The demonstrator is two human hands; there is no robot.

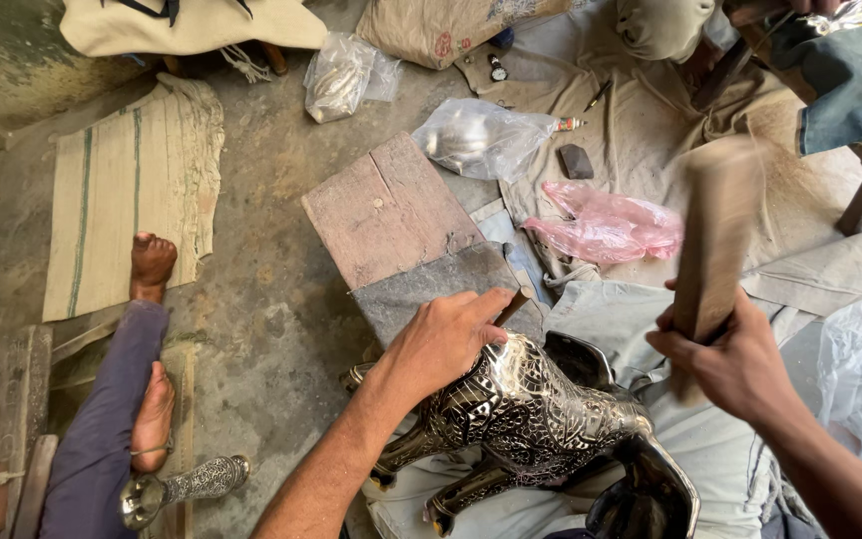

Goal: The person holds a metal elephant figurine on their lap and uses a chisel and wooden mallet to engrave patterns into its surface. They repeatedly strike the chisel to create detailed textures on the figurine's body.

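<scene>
A rough grey concrete floor (pixel 261 299) spreads under everything, littered with cloths and bags. At its left edge lies a striped woven mat (pixel 132 190), and just below it another person's bare feet (pixel 152 265) and a purple trouser leg (pixel 102 439), with a small engraved metal piece (pixel 187 487) by the lower foot. Near the middle sits a low wooden bench (pixel 391 215), its near end grey; clear plastic bags (pixel 481 138) with shiny metal inside lie past its far corner, and a pink plastic bag (pixel 606 228) lies to its right on a tan cloth (pixel 650 130). The left hand (pixel 446 339) rests on the back of an engraved silver animal figure (pixel 531 419), fingers curled tight around a thin tool (pixel 513 306) pressed to the metal. The figure lies across the person's lap, just below the bench's near edge. The right hand (pixel 730 359) grips a wooden mallet (pixel 715 250), fingers wrapped closed about its handle, the head blurred and raised above the figure.
</scene>
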